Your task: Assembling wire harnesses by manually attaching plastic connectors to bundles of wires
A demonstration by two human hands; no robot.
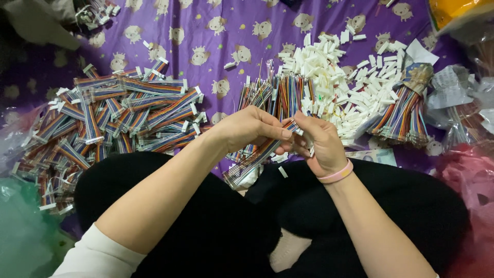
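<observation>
My left hand pinches the upper end of a rainbow-coloured ribbon cable that slants down towards my lap. My right hand, with a pink band at the wrist, meets it at that same end and holds a small white plastic connector against the cable tips. Both hands hover above my crossed legs in black trousers. Just behind them lies a bundle of loose rainbow cables.
A heap of finished cables with white ends lies at the left on a purple printed cloth. A pile of white connectors and a bound cable bundle sit at the right, beside clear plastic bags.
</observation>
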